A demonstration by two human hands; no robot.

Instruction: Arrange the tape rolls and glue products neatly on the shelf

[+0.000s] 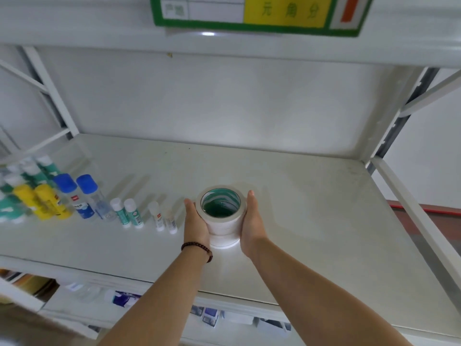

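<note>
A stack of white tape rolls (pixel 222 228) with a green inner core stands upright on the white shelf (pixel 311 221), near its middle. My left hand (pixel 195 224) presses against the stack's left side and my right hand (pixel 252 222) against its right side. To the left stands a row of glue products: small white glue sticks (pixel 162 217), green-labelled sticks (pixel 127 212), clear bottles with blue caps (pixel 82 196), yellow sticks (pixel 42 201), and more green and white ones (pixel 30 171) behind them.
The upper shelf's edge carries a green and yellow price label (pixel 254 13). White uprights frame the shelf at left (pixel 50 91) and right (pixel 399 111). Below the front edge, a lower shelf holds boxes and packaged goods (pixel 124 298).
</note>
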